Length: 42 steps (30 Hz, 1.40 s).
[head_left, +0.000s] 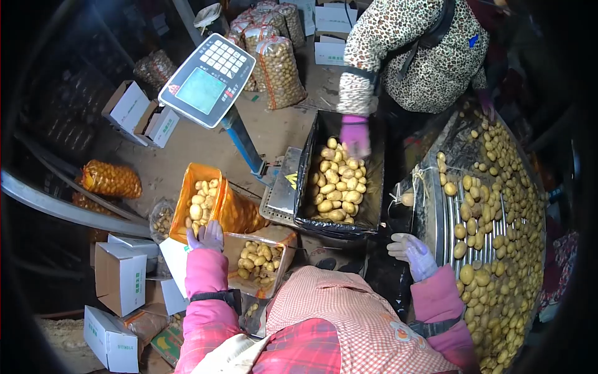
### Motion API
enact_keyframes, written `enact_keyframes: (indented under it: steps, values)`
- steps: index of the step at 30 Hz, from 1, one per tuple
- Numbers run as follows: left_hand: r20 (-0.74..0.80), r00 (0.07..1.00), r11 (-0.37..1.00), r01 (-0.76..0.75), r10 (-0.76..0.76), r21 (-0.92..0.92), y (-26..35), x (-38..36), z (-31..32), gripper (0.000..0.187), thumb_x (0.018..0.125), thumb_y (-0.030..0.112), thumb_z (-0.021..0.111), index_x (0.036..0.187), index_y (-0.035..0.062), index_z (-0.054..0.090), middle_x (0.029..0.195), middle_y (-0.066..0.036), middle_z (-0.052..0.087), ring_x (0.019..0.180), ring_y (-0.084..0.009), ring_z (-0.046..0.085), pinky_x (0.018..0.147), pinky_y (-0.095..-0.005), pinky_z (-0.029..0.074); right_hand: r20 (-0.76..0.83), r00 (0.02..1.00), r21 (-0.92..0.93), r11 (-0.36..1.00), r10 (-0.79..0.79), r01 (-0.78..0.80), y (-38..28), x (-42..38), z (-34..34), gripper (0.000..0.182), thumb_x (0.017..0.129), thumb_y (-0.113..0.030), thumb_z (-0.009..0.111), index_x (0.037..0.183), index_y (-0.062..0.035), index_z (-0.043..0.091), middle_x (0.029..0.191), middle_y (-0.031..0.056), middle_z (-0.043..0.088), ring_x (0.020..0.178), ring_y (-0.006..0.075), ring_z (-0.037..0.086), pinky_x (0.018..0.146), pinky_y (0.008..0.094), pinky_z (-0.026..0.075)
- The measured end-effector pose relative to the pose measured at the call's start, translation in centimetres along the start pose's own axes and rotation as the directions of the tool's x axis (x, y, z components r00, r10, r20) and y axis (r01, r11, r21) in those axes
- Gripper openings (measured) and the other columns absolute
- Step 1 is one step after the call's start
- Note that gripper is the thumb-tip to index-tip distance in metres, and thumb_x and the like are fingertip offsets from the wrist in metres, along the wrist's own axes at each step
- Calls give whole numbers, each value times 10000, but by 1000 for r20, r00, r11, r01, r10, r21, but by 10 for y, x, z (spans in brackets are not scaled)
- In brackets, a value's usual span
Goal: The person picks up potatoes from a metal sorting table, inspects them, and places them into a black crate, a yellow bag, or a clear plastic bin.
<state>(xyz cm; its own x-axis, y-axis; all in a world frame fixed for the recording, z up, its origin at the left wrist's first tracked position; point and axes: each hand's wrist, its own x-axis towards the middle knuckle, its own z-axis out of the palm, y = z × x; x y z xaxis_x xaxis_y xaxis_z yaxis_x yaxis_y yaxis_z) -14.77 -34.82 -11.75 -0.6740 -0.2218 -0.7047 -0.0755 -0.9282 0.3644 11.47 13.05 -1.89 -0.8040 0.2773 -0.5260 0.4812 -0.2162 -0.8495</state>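
Observation:
My left hand point(207, 238), in a pale purple glove, is open with its fingers apart at the near rim of an orange mesh bag point(177, 225) of potatoes point(201, 202). Just below it stands a clear-lined container point(281, 265) with more potatoes point(256, 262). My right hand point(413, 252), gloved alike, hangs open and holds nothing, left of the roller conveyor point(450, 237). Between my hands and farther off, a black-lined box point(306, 187) of potatoes point(339, 181) rests on the metal scale platform point(283, 184). A co-worker's pink-gloved hand point(355, 136) reaches into this box, blurred.
The scale's display point(202, 87) leans over the floor on a blue post point(242, 140). Potatoes point(489, 274) cover much of the conveyor at right. White cartons point(121, 277) stand at left, and filled mesh sacks point(278, 71) behind. A co-worker point(430, 56) bends over from the far side.

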Motion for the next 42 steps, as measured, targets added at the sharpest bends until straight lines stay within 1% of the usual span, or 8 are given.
enact_keyframes:
  steps: [7,14,16,19,26,30,38,42]
  values:
    - [100,978,832,100,-183,546,-39,-45,-4,453,844,484,564,1060,87,581,873,-59,623,615,-199,523,510,-309,439,136,975,153,976,-175,154,-24,-31,-26,513,959,-382,443,1257,34,478,1110,173,619,1034,264,611,892,347,468]
    - [227,355,343,312,-907,886,-208,-137,60,380,916,465,492,1115,143,519,847,-61,589,639,-198,540,536,-323,457,-636,650,-241,907,-416,344,-13,-165,-169,372,911,-187,527,1222,17,512,1133,168,607,1037,287,592,898,387,469]
    - [52,341,57,6,-939,998,-248,-176,80,419,934,430,464,1171,86,496,943,-130,625,738,-260,639,588,-341,506,-773,556,-581,690,-305,-431,19,-190,-193,591,816,-321,631,1294,-26,446,1193,214,546,1110,356,528,940,448,425]
    - [120,-142,152,-240,-983,959,-277,-254,85,495,931,377,504,1242,-6,473,1014,-110,622,909,-170,595,739,-266,476,-703,662,-700,415,-258,-581,54,-192,-172,837,698,-431,699,1368,-82,341,1254,241,463,1163,416,444,976,487,370]
    - [-3,-368,197,-506,-930,840,-357,-317,53,401,932,252,527,1250,8,516,1008,-65,612,914,-145,569,832,-280,453,-723,625,-688,377,-293,-620,35,-151,-163,992,656,-474,723,1432,-148,198,1247,207,471,1106,403,474,956,528,347]
    - [174,-634,643,-766,-754,-9,-389,-340,44,364,911,251,507,1211,47,529,945,-178,601,854,-332,615,741,-381,506,-687,699,-715,357,-198,-602,15,-129,-171,838,751,-375,668,1439,-258,204,1388,216,361,1162,422,472,938,534,380]
    - [108,-403,371,-661,-909,652,-420,-348,16,322,928,155,507,1210,-2,521,1043,-97,628,893,-184,614,793,-289,491,-729,569,-372,918,-381,138,49,-78,-231,531,782,-142,674,1278,-106,489,1077,136,608,986,259,587,863,360,489]
    - [-54,-335,-116,170,-941,978,-440,-328,33,503,888,241,599,1340,97,429,1193,-129,556,994,-274,596,875,-386,491,-608,766,304,831,-207,466,-19,-122,-185,424,902,-168,571,1280,-3,474,1161,79,555,1014,171,561,778,328,544]
